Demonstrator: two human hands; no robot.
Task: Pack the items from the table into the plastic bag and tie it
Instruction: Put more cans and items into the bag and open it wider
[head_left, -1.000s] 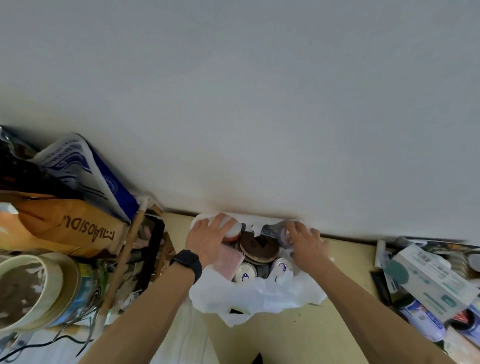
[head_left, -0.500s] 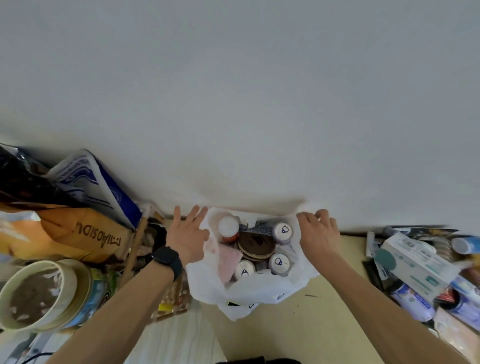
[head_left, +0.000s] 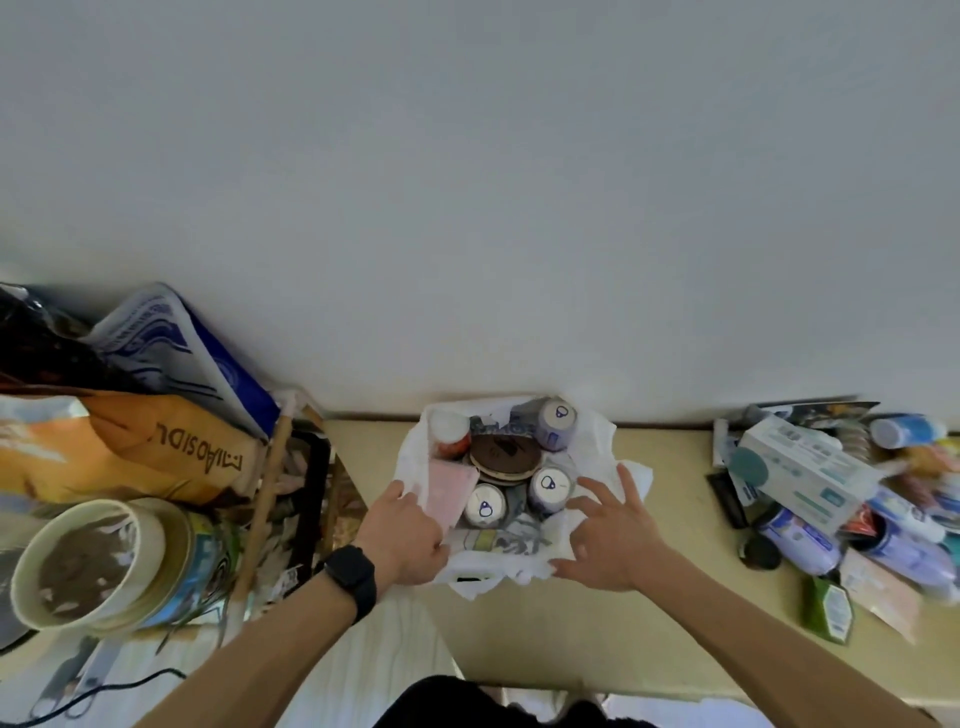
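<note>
In crinkly plastic bag: round-lidded cans.

Single head-worn wide-angle view, looking forward and down from the near edge of the pale yellow table toward its far edge against the plain white wall. Close range; forearms enter from the bottom.

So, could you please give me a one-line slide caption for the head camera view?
Left hand grips the white plastic bag while the open right hand reaches its near edge; bottles and jars inside.
</note>
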